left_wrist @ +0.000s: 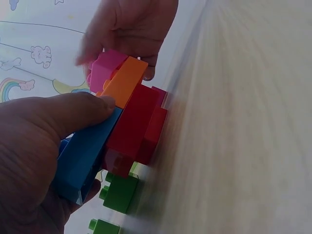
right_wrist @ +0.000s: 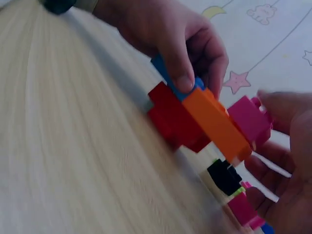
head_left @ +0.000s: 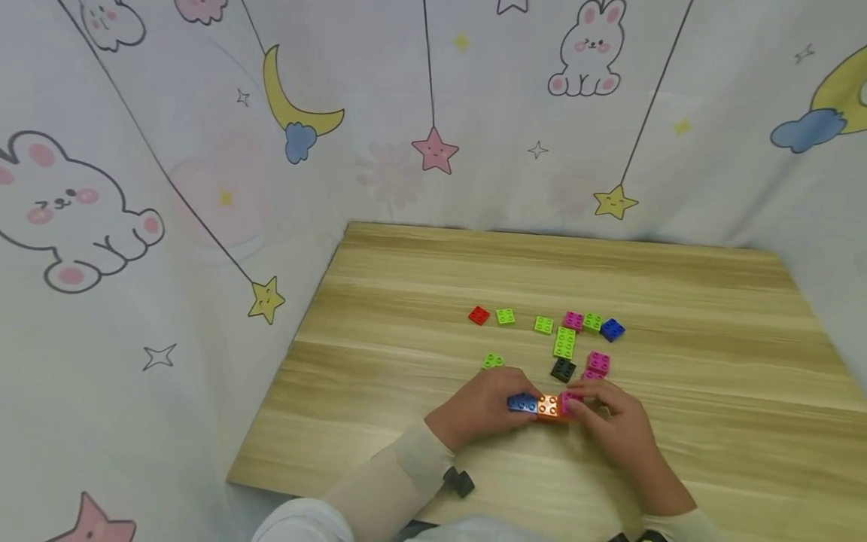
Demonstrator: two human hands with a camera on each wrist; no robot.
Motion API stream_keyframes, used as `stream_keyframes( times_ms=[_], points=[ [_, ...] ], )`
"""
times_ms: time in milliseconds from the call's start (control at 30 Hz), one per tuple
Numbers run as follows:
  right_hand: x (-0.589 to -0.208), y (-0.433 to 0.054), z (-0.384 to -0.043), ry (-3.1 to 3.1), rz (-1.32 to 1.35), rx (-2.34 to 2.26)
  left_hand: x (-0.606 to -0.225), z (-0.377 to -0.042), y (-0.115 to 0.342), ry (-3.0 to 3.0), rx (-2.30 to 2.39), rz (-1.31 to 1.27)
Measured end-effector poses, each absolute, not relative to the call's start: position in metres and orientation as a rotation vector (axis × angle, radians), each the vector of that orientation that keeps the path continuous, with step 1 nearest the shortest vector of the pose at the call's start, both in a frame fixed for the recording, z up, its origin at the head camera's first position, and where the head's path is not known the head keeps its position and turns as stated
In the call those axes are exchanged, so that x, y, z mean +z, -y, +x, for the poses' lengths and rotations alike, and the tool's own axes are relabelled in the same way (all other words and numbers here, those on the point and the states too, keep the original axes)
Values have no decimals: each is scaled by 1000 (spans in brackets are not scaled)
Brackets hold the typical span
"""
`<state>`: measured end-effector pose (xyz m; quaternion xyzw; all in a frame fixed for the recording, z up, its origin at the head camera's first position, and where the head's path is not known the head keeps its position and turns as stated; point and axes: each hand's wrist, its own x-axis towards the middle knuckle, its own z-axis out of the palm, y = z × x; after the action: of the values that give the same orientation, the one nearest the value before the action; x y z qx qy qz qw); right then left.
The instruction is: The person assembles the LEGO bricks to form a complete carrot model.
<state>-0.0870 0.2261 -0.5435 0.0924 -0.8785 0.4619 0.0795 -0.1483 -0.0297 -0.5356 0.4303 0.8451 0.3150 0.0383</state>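
My left hand (head_left: 482, 405) grips a small stack of toy building bricks, its thumb pressed along the side. In that stack a blue brick (left_wrist: 85, 151) and an orange brick (left_wrist: 126, 84) lie end to end on top of red bricks (left_wrist: 134, 129). At the orange brick's far end, a pink brick (right_wrist: 249, 119) sits on top, slightly askew. My right hand (head_left: 623, 425) pinches this pink brick between thumb and fingers. The left wrist view shows the stack low over the wooden table; whether it touches the surface I cannot tell.
Beyond my hands on the wooden table (head_left: 393, 301) lie loose bricks: a red brick (head_left: 479, 315), several lime-green ones, a black brick (head_left: 563, 369), pink ones and a dark blue brick (head_left: 612, 329). A patterned curtain (head_left: 379, 98) surrounds the table's back and sides.
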Motion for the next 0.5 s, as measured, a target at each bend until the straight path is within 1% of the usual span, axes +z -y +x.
stream_keyframes(
  times_ms=[67,167,300,400,500],
  points=[
    [-538,-222,-88,2697,105,1489,-536,-148,30,-2595,963,1317],
    [-528,-221,-88,2809,-84,1644,-534,-147,30,-2594,966,1303],
    [-522,-221,-91,2863,-183,1949,-534,-147,30,-2599,966,1302],
    [-523,-221,-93,2749,-228,2269,-535,-147,30,-2600,973,1311],
    [-525,-221,-94,2585,-248,2490,-535,-148,30,-2594,984,1323]
  ],
)
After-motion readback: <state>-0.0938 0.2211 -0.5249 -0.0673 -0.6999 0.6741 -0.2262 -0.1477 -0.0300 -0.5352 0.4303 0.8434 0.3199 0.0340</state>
